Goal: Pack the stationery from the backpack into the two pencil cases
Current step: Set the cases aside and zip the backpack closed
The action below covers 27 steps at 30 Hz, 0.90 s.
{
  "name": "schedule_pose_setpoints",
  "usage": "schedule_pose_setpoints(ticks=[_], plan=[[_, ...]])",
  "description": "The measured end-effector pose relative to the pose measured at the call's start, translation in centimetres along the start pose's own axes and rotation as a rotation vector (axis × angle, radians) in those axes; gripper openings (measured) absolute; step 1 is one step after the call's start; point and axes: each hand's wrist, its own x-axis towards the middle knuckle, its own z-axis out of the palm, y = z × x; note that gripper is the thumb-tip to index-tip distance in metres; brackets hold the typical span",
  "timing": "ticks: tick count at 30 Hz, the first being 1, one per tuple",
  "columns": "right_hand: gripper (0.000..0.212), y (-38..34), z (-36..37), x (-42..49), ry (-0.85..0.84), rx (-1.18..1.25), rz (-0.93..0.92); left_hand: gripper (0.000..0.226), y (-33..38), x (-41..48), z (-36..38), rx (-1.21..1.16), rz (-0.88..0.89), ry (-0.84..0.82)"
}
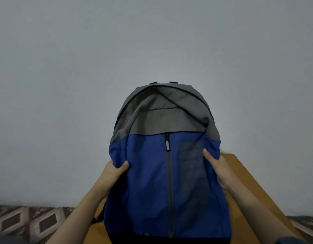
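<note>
Pinching side folds of the limp blue-and-grey fabric backpack (152,182), left hand (117,169) and right hand (218,167) are steadying soft, seemingly light cloth between their thumbs.

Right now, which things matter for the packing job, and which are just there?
Job: backpack, gripped by left hand and right hand; no pencil cases or stationery visible.
Just there: wooden table, patterned cloth, grey wall.

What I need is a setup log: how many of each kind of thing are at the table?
Backpack: 1
Hands: 2, left hand and right hand, both gripping the backpack
Table: 1
Pencil cases: 0 in view
Total: 4
</note>
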Motion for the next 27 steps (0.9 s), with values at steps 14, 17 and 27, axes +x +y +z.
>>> schedule_pose_setpoints(ticks=[14,17,27], plan=[[0.037,3.1,1.3,-1.1,-0.016,-0.126,0.096,0.079,-3.3,0.0,1.6,0.070,-0.091,0.093],[0.036,2.8,1.5,0.6,-0.025,-0.115,0.085,0.056,-2.5,1.9,1.2,0.057,-0.106,0.128],[0.030,-0.5,2.5,17.2,0.013,-0.064,-0.071,0.044,2.3,18.2,1.0,0.014,0.054,0.146]])
